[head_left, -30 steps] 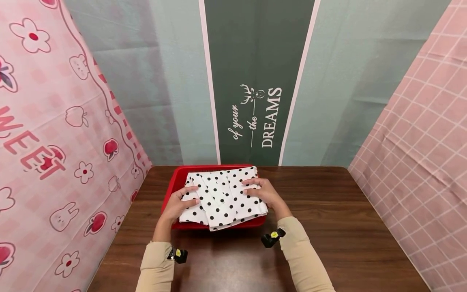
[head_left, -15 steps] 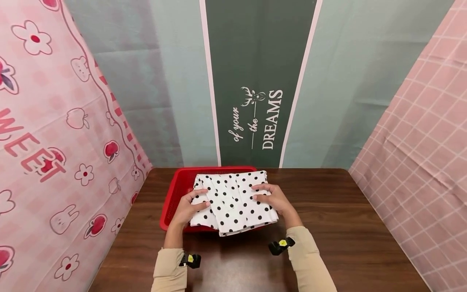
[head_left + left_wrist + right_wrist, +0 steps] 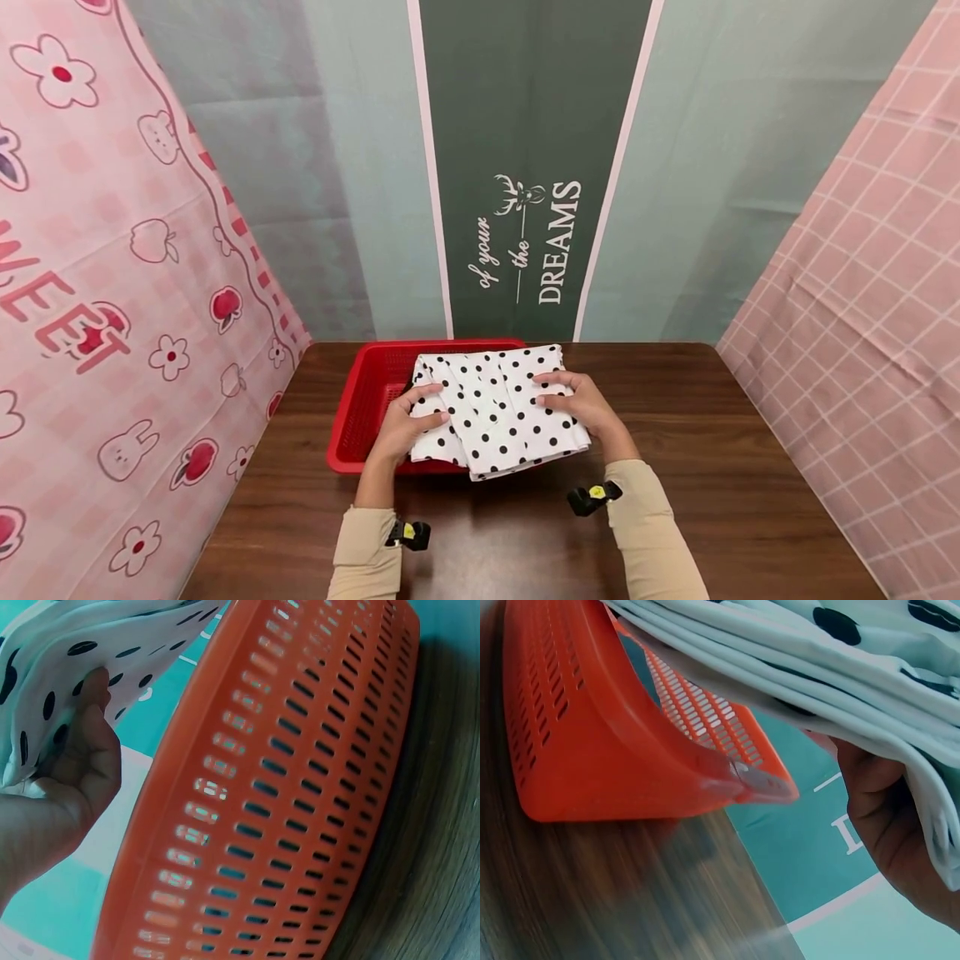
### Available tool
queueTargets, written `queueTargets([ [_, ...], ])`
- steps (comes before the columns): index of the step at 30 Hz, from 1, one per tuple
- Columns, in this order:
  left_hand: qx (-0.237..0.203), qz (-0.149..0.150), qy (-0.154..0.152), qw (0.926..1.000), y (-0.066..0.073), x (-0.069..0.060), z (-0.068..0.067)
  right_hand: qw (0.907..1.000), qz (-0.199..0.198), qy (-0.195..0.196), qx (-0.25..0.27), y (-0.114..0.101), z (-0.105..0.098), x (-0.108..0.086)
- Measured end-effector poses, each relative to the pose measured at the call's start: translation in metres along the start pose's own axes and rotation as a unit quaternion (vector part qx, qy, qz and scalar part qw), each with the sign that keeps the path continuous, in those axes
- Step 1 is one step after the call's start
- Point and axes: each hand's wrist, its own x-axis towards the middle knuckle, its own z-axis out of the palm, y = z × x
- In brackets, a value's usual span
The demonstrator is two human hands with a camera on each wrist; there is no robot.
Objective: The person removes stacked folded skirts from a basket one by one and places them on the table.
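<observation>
A folded white polka-dot cloth [image 3: 495, 408] is held over the red perforated basket [image 3: 358, 400], its right part carried past the basket's side, above the wooden bench [image 3: 712, 467]. It is pinched along its left edge by the left hand [image 3: 405, 423] and along its right by the right hand [image 3: 588, 406]: in each, a thumb and a finger are laid on top, and the underside is backed by other fingers. Whether the rim [image 3: 161, 795] is touched by the cloth cannot be told.

The likeliest trouble is judged to be lost folds: several layers are stacked at the right, and if the two sides were gripped unevenly, inner ones could be let slip. With the middle unsupported by the hands, a sag could be caused; if the lower edge were then snagged on the rim, the basket might be dragged along.
</observation>
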Motion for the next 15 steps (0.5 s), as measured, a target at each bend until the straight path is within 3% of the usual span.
queueTargets([
  [8,0.016,0.020,-0.021,0.9994,0.025,-0.010,0.017,0.9999,0.007,0.006,-0.005,0.003,-0.014,-0.006],
  [15,0.010,0.022,-0.030,0.9992,0.028,-0.010,0.027,0.9996,-0.006,0.010,-0.024,0.005,-0.024,-0.012],
])
